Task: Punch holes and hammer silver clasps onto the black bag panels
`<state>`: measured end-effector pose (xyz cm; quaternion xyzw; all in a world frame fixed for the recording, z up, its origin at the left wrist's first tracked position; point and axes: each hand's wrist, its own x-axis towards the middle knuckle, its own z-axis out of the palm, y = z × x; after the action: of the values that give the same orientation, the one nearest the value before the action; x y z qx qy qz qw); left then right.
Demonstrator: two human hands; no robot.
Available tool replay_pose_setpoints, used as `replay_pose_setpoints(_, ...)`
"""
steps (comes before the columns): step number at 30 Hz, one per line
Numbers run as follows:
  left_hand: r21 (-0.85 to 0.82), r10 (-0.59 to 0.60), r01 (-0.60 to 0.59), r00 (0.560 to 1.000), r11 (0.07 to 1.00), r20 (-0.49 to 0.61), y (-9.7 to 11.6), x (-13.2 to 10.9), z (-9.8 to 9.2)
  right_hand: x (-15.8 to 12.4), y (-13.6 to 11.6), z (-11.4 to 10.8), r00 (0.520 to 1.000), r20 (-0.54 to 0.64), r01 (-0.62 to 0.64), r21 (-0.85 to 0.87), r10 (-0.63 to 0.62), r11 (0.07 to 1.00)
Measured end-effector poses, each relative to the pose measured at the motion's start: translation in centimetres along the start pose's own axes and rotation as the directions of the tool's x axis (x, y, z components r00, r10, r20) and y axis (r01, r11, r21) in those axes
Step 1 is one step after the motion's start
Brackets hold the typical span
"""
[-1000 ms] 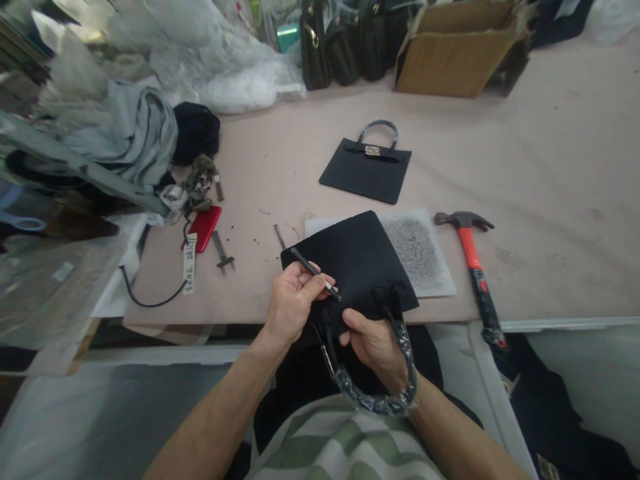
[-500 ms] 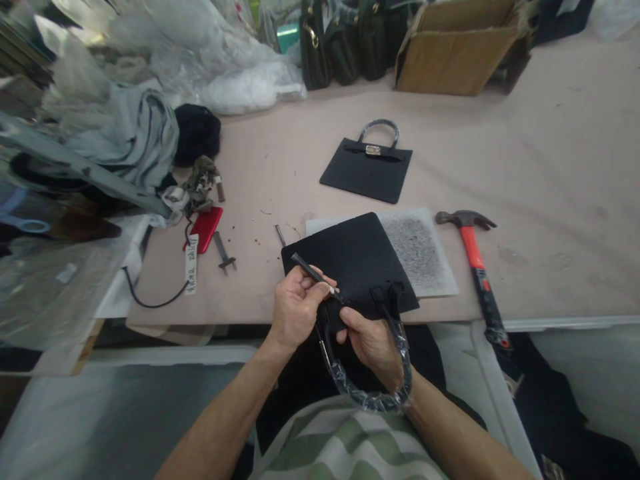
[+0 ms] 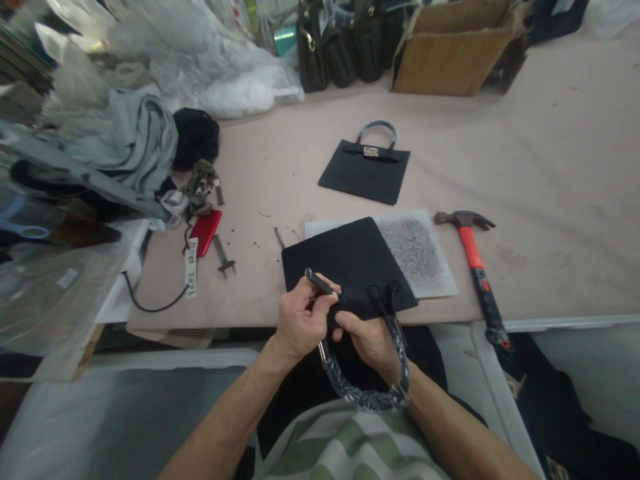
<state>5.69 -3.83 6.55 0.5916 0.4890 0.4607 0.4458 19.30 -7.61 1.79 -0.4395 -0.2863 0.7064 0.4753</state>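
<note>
My left hand (image 3: pixel 305 317) is closed on a dark rod-shaped tool (image 3: pixel 320 281), its lower end hidden by the fingers and held at the black bag panel's near edge. The black bag panel (image 3: pixel 335 257) lies flat, overhanging the table's front edge. A curved handle (image 3: pixel 367 398) in clear plastic wrap hangs from it toward my body. My right hand (image 3: pixel 370 340) is inside the handle's loop and pinches the panel's near edge between thumb and fingers. Beneath the panel is a speckled white slab (image 3: pixel 423 257).
A claw hammer (image 3: pixel 475 267) lies right, its grip over the table edge. Beyond is another black bag panel (image 3: pixel 367 177) with handle and metal clasp. A two-pronged tool (image 3: pixel 223 257), a red flat object (image 3: pixel 206 232) and a thin metal rod (image 3: pixel 279 237) lie left. A cardboard box (image 3: pixel 445 63) stands behind.
My left hand has turned the rod-shaped tool steeper, its upper end shifting right and nearer to me. My right hand keeps its pinch on the panel. The view has shifted slightly.
</note>
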Motion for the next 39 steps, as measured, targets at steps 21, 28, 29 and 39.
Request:
replay_pose_setpoints(21, 0.050, 0.048, -0.049, 0.999, 0.998, 0.010, -0.5, 0.8, 0.0, 0.7, 0.8, -0.9, 0.988, -0.010, -0.153, -0.038, 0.153, 0.987)
replay_pose_setpoints(28, 0.138, 0.193, -0.196, 0.981, 0.971, 0.030, -1.4, 2.6, 0.1, 1.8, -0.2, 0.1, 0.990, -0.062, -0.123, 0.068, 0.127, 0.990)
replay_pose_setpoints(29, 0.135, 0.202, -0.205, 0.979, 0.969, 0.034, -1.4, 3.1, 0.1, 2.0, -0.4, 0.3, 0.990, -0.074, -0.115, 0.084, 0.121, 0.990)
replay_pose_setpoints(39, 0.124, 0.204, -0.219, 0.971, 0.968, 0.124, -3.4, 5.4, 0.1, 2.5, 0.1, 1.3, 0.991, -0.125, -0.035, 0.163, 0.055, 0.986)
